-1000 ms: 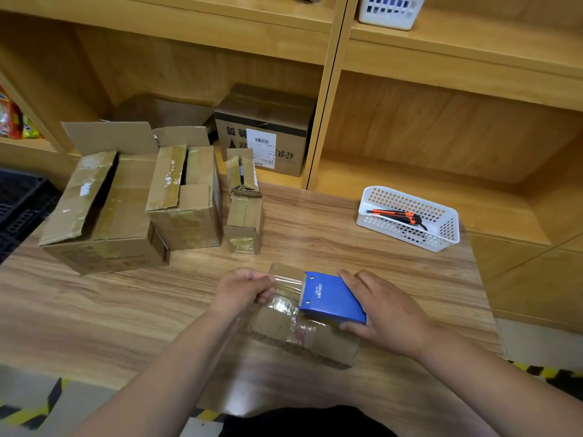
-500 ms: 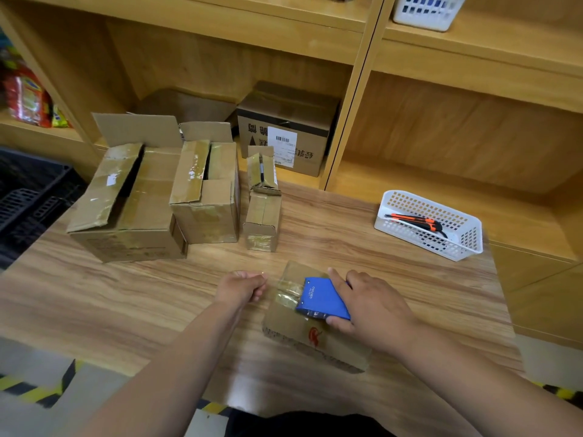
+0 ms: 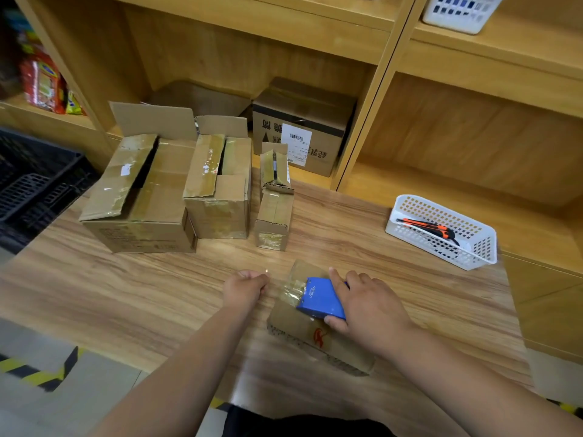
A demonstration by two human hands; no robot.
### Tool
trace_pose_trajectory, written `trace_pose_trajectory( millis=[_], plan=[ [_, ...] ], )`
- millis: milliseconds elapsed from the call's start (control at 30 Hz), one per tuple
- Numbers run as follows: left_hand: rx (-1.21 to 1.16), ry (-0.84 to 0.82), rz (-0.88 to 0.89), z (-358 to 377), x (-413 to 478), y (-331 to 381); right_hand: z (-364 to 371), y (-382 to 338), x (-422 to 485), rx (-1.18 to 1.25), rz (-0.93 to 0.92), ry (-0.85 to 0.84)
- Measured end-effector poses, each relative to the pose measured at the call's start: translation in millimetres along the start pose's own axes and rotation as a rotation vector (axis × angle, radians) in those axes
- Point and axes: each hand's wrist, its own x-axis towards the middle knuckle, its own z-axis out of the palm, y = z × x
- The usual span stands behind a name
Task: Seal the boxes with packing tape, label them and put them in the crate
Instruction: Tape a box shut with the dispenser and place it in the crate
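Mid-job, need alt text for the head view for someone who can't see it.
A person's right hand grips a blue tape dispenser on a small flat cardboard box on a wooden table, while the left hand, fingers curled, rests beside it. Behind stand three open boxes, and a white basket holding an orange cutter sits to the right.

we see a flat box (image 3: 290, 320) nearest on the table (image 3: 126, 294), three boxes (image 3: 217, 200) behind left, basket (image 3: 435, 247) behind right
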Motion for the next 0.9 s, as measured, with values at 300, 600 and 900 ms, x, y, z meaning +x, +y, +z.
trace_pose_trajectory(
  millis=[300, 600, 900],
  plan=[
    [-0.014, -0.022, -0.101, 2, 7, -17, 1, -7, 5, -0.034, 0.018, -0.01],
    [-0.047, -0.083, -0.234, 15, 4, -26, 3, -12, 4, -0.03, 0.023, 0.005],
    [0.245, 0.068, -0.137, 5, 7, -22, 1, -15, 6, -0.025, 0.021, 0.01]
  ],
)
